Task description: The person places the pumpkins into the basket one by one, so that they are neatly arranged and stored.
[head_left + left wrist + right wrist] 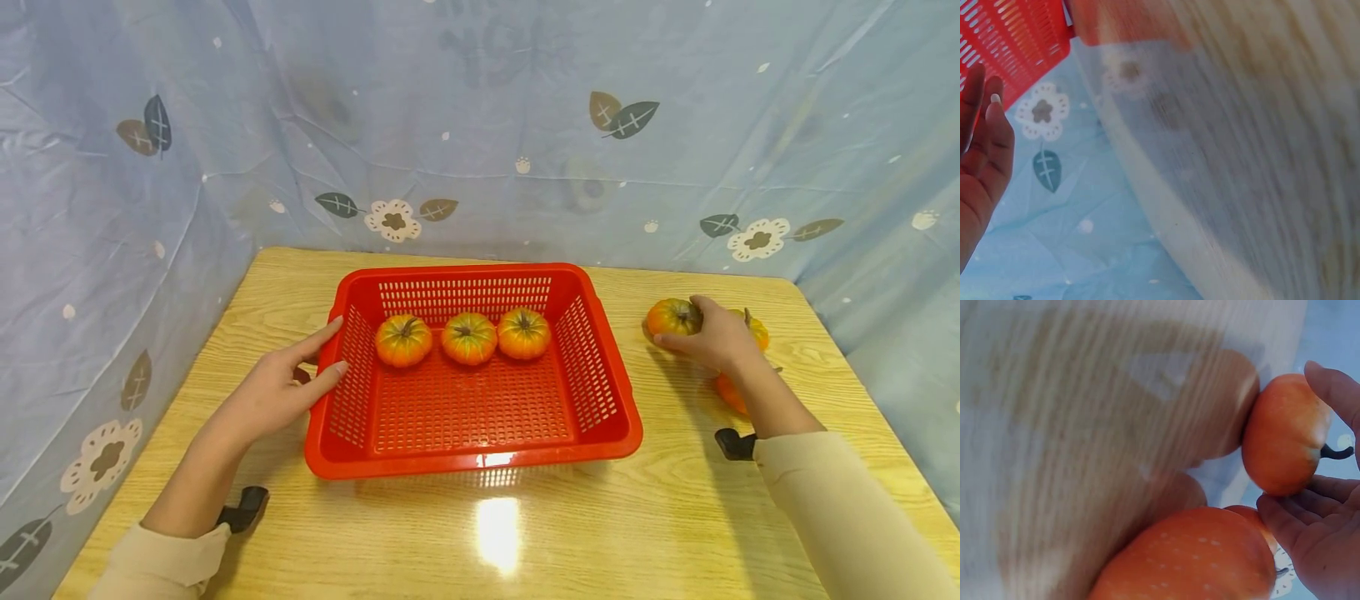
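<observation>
A red plastic basket (480, 458) sits on the table with three small orange-green pumpkins inside, the left (403, 342), middle (468, 339) and right (523, 334) ones along its back half. My left hand (273, 392) rests at the basket's left rim, fingers fairly straight; the left wrist view shows its fingers (999, 125) beside the slotted wall. To the basket's right, my right hand (712, 337) holds a small pumpkin (670, 317) between thumb and fingers. In the right wrist view, that pumpkin (1285, 434) shows a dark curved stem and stands low at the tabletop.
Partly behind my right hand and forearm are more pumpkins, one at the back (756, 329) and one nearer (729, 396). A large orange pumpkin (1191, 562) fills the bottom of the right wrist view. Blue patterned cloth (480, 150) hangs around the wooden table (420, 533).
</observation>
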Action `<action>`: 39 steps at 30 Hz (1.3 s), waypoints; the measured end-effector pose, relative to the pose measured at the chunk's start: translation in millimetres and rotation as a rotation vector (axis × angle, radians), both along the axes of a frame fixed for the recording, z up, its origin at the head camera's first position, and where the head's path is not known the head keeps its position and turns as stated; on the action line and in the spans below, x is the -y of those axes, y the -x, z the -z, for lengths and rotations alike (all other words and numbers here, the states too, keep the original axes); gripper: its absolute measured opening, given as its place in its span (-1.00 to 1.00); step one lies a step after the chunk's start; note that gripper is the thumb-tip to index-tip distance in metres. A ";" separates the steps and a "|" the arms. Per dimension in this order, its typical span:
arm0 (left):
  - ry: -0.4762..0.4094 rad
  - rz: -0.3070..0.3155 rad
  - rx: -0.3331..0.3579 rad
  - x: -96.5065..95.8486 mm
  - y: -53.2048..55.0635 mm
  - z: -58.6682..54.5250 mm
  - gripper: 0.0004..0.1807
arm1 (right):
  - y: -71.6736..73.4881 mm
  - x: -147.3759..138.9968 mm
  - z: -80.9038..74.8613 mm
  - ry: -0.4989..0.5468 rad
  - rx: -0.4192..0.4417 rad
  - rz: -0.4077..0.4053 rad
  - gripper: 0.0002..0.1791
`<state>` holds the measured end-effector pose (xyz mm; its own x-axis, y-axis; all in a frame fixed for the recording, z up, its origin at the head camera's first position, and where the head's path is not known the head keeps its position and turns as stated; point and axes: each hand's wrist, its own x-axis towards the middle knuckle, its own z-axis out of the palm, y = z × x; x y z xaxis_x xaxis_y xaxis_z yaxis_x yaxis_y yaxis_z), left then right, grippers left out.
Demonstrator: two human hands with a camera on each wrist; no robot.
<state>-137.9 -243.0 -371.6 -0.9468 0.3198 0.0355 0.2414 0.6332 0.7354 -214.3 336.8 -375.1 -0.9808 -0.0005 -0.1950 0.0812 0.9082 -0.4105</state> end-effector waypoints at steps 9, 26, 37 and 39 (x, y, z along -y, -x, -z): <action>-0.006 0.001 0.019 -0.1 0.7 0.1 -0.27 | -1.2 -0.5 7.1 -0.020 -0.028 0.002 0.18; -0.004 -0.010 0.009 -0.1 -0.3 1.1 -0.26 | 2.2 0.9 11.7 -0.005 -0.062 -0.001 0.13; -0.017 -0.011 0.028 0.5 -0.2 1.6 -0.25 | 1.3 7.8 11.5 0.069 -0.062 0.021 0.16; -0.015 -0.013 0.031 0.5 -0.2 1.1 -0.25 | 2.0 9.4 8.9 0.089 -0.079 0.018 0.14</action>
<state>-137.7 -243.5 -372.7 -0.9517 0.3068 0.0110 0.2101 0.6250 0.7518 -216.2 327.4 -384.0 -0.9932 0.0036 -0.1168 0.0614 0.8664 -0.4956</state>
